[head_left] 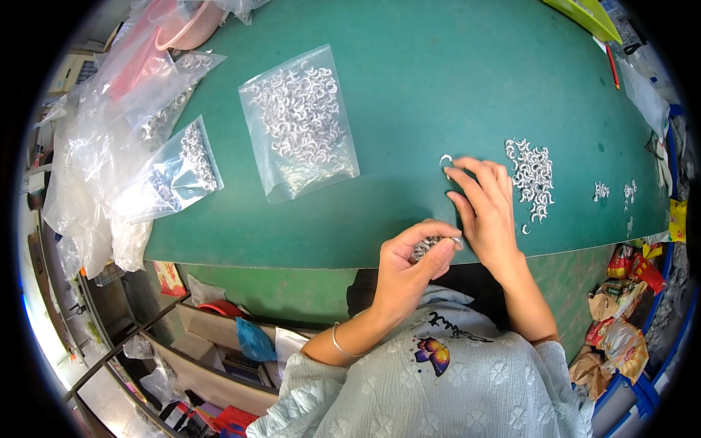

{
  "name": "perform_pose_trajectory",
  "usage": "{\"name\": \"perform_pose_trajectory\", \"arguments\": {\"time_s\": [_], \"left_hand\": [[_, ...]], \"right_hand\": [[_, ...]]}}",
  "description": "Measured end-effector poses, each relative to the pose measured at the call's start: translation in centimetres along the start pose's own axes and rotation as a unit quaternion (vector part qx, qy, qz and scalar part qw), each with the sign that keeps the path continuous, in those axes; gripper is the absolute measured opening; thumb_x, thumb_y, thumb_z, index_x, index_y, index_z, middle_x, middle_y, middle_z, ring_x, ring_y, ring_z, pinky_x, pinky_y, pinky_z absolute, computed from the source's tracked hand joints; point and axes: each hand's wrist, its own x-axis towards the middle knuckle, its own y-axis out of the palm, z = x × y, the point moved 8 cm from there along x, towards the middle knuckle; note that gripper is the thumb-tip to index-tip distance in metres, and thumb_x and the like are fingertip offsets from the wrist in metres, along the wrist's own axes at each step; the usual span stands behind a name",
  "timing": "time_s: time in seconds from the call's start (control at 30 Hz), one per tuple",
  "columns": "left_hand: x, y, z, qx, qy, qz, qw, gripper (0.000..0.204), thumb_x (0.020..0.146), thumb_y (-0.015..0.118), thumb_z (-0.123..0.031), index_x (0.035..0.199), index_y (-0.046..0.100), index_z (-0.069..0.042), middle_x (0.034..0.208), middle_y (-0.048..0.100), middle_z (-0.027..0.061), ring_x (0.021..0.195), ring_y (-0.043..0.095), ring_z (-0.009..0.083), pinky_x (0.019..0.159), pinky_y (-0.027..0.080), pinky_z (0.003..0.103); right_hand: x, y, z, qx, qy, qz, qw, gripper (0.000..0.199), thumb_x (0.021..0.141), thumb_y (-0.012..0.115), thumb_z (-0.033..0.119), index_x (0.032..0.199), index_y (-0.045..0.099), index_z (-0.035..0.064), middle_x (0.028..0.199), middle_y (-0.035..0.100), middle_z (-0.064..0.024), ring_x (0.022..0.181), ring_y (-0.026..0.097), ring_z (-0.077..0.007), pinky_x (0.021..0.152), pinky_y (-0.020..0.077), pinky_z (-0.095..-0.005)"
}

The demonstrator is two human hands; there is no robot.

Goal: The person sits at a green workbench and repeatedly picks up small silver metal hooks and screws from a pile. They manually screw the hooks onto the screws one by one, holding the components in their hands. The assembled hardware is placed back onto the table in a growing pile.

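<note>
My left hand (410,264), at the table's near edge, is closed around a bunch of small silver crescent-shaped metal pieces (423,249). Just right of it, my right hand (491,212) reaches over the green tabletop with thumb and fingers apart. A single silver crescent (445,158) lies at its fingertips; whether they touch it I cannot tell. Beyond the right hand spreads a loose pile of the same crescents (537,179), with one stray crescent (526,229) nearer the edge. A clear plastic bag (303,124) full of crescents lies flat to the left.
Farther right sit two little clusters of pieces (601,191). A smaller filled bag (196,164), crumpled clear plastic (87,175) and a pink basket (191,33) occupy the left side. A green tray (590,18) and a red pen (613,69) are at the far right.
</note>
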Motion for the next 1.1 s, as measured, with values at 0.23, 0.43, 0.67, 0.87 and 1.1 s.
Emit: {"name": "perform_pose_trajectory", "arguments": {"time_s": [0.23,0.43,0.67,0.87,1.1], "left_hand": [[0.0,0.1,-0.2,-0.006,-0.004,0.004,1.0,0.016,0.087,0.054,-0.008,0.098,0.057,0.002,0.075,0.052,0.0019,0.058,0.039,0.0031,0.048,0.03,0.017],[0.0,0.3,-0.2,-0.016,-0.006,0.011,1.0,0.016,0.087,0.054,-0.009,0.098,0.057,0.002,0.074,0.052,0.0019,0.058,0.038,0.003,0.048,0.029,0.017],[0.0,0.6,-0.2,-0.037,-0.008,0.019,0.999,0.017,0.087,0.054,-0.01,0.099,0.056,0.003,0.076,0.053,0.0029,0.058,0.038,0.0033,0.048,0.028,0.018],[-0.2,0.8,-0.3,-0.049,-0.014,0.031,0.998,0.014,0.088,0.052,-0.007,0.097,0.055,0.003,0.083,0.053,0.0072,0.059,0.038,0.0058,0.049,0.029,0.019],[-0.5,1.2,-0.6,-0.053,-0.024,0.035,0.998,0.013,0.088,0.051,-0.008,0.095,0.053,0.002,0.083,0.05,0.0077,0.059,0.037,0.007,0.049,0.03,0.02]], "right_hand": [[-0.6,-0.2,-0.3,0.027,-0.001,-0.02,0.999,0.021,0.066,0.065,-0.002,0.086,0.06,0.0032,0.083,0.054,-0.0072,0.076,0.05,-0.0238,0.067,0.0386,-0.0332],[-1.1,-0.3,-1.1,0.046,0.019,-0.022,0.999,0.02,0.066,0.064,-0.005,0.086,0.06,0.0006,0.08,0.053,-0.0091,0.074,0.05,-0.0257,0.065,0.0417,-0.0347],[-1.2,-1.2,-1.1,0.052,0.027,-0.048,0.997,0.015,0.067,0.063,-0.006,0.081,0.06,-0.0009,0.078,0.053,-0.0105,0.072,0.051,-0.0259,0.062,0.0427,-0.0335],[-1.6,-2.0,-1.8,0.142,0.103,-0.075,0.982,0.015,0.07,0.061,-0.01,0.082,0.062,-0.0009,0.078,0.055,-0.0097,0.067,0.053,-0.0189,0.062,0.0431,-0.0256],[-2.2,-1.7,-2.7,0.31,0.15,-0.074,0.936,0.017,0.071,0.06,-0.013,0.085,0.062,-0.0037,0.085,0.056,-0.0077,0.072,0.052,-0.0112,0.065,0.0432,-0.0221]]}}
